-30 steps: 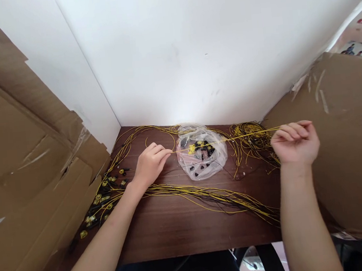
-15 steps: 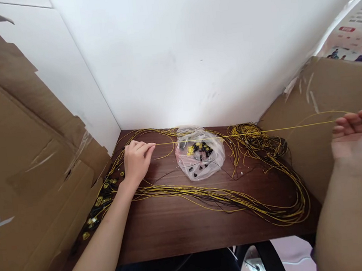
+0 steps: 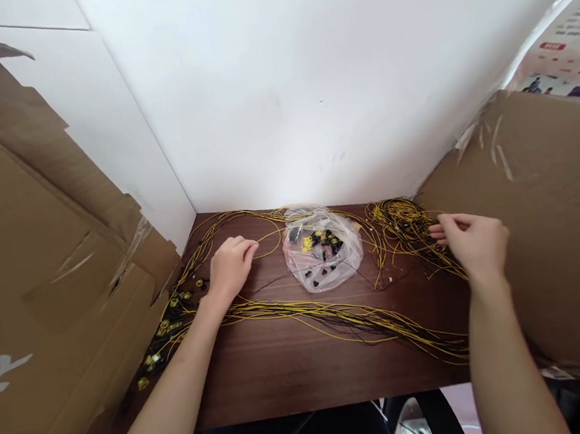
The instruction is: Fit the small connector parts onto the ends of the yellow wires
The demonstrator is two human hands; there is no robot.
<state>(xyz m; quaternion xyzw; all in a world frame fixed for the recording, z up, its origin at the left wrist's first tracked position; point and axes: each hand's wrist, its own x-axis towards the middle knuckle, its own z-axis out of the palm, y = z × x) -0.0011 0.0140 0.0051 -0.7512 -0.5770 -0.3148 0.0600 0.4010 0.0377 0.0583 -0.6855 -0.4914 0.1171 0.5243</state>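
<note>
My left hand point(image 3: 230, 266) rests on the dark wooden table point(image 3: 286, 376) with its fingers curled, pinching the end of a thin yellow wire point(image 3: 266, 236) that curves away to the right. My right hand point(image 3: 473, 239) is at the tangled pile of yellow wires point(image 3: 405, 225) at the back right, fingers pressed together on strands there. Between the hands lies a clear plastic bag point(image 3: 324, 255) holding small black and yellow connectors. A long bundle of yellow and black wires point(image 3: 352, 317) lies across the table in front of the hands.
Cardboard sheets stand on the left point(image 3: 41, 271) and right point(image 3: 549, 217) of the table, white wall behind. Finished wires with yellow connectors point(image 3: 169, 319) lie along the left edge. A black chair part point(image 3: 436, 422) shows below the front edge.
The right hand, which had drawn a yellow wire taut far out to the right, has come back to the wire pile. The wire now lies slack by the left hand.
</note>
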